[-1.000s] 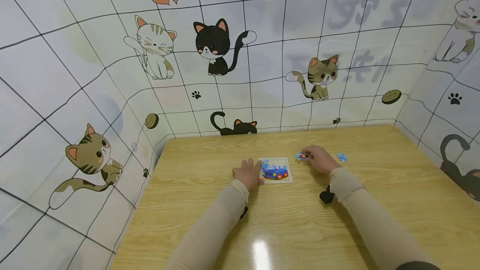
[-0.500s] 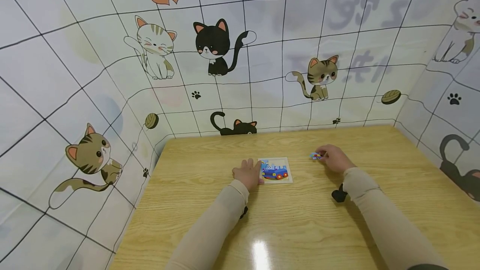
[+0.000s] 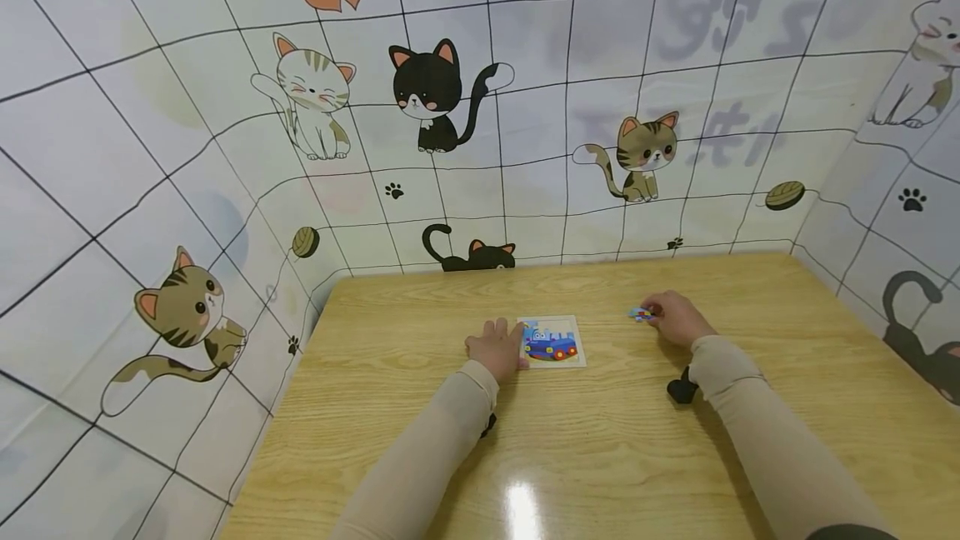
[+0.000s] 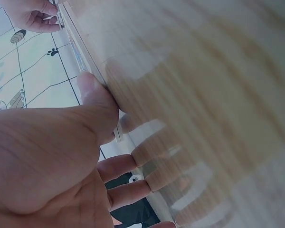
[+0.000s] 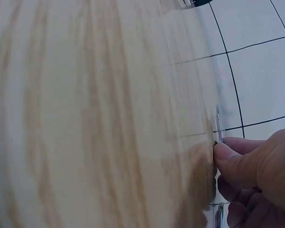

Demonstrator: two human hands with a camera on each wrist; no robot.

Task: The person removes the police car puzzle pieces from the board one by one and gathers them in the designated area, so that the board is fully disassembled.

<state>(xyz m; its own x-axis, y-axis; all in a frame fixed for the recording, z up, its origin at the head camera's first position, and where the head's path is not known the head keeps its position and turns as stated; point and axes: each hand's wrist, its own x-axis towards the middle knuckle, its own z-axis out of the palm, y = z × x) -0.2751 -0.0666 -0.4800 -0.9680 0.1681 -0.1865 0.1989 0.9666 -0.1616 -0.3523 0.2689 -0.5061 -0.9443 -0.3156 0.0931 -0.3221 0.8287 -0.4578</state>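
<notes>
The left hand [image 3: 495, 348] rests on the table at the left side of a small square jigsaw puzzle board [image 3: 551, 320] with a blue train picture. Its thumb touches the near left corner and its index finger the left edge; the other fingers are spread on the tabletop. To the right of the board, the right hand [image 3: 677, 319] pinches a blue, red and yellow puzzle piece [image 3: 640, 314] between thumb and fingertips, low over the table. In the right wrist view, a second thin piece [image 5: 221, 216] stands beside the curled fingers; whether they touch it is unclear.
The wood-grain table [image 3: 585, 448] reaches back to a cloth wall [image 3: 536, 132] printed with cats and grid lines. Cloth also encloses the left and right sides. A black wrist device [image 3: 682, 388] hangs under the right sleeve.
The right hand has moved right, away from the board, with the puzzle piece in its fingers. A blue piece on the table is now hidden behind that hand. The left hand has stayed put.
</notes>
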